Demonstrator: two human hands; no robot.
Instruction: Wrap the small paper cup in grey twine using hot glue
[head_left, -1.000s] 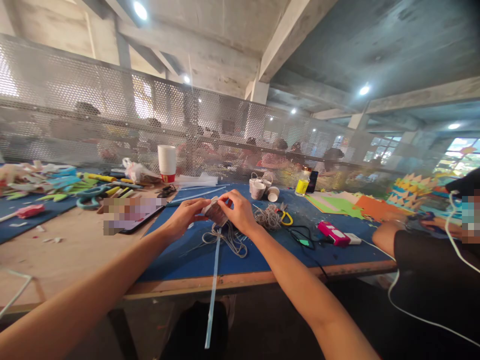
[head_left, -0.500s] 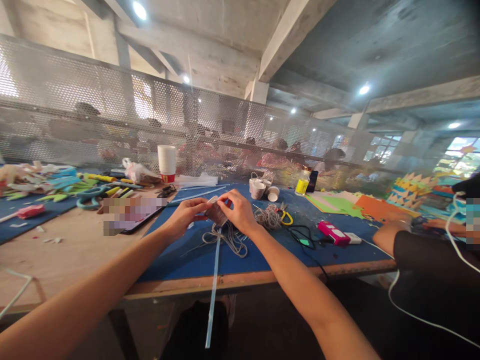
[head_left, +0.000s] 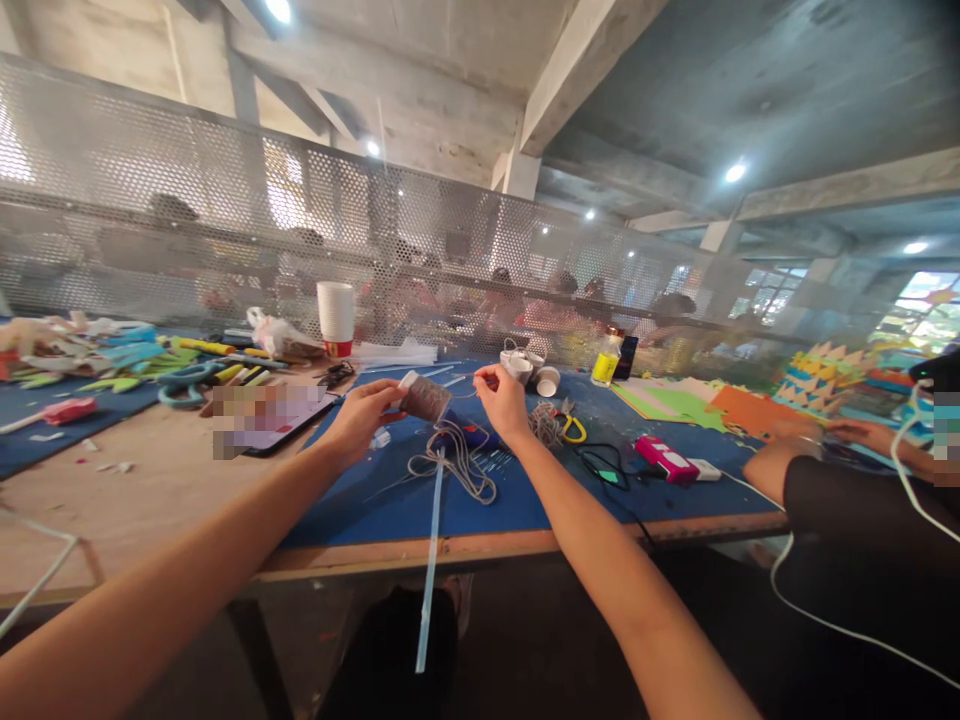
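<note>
My left hand [head_left: 367, 415] grips a small paper cup [head_left: 426, 400] wrapped in grey cord, tilted on its side above the mat. To its right my right hand [head_left: 502, 400] is closed in a pinch, with a thin strand of grey cord [head_left: 463, 393] running to its fingertips. Beneath the cup lies a loose coil of grey cord [head_left: 469, 475] beside a dark blue tool that looks like a glue gun [head_left: 474, 434], partly covered. A long translucent glue stick [head_left: 430, 570] sticks out from there past the table's front edge.
Beyond my right hand stand cord-wrapped cups [head_left: 547, 381], with yellow-handled scissors [head_left: 574, 429] and a cord tangle nearby. A yellow-labelled bottle [head_left: 605, 362], pink device [head_left: 666, 460] and coloured paper [head_left: 682, 408] lie right. Stacked paper cups [head_left: 335, 318] and a tablet [head_left: 281, 420] are left. Another person's arm [head_left: 776, 465] rests at right.
My right hand has moved away from the cup to the right, drawing out a strand of cord. My left hand still holds the cup, now turned more on its side.
</note>
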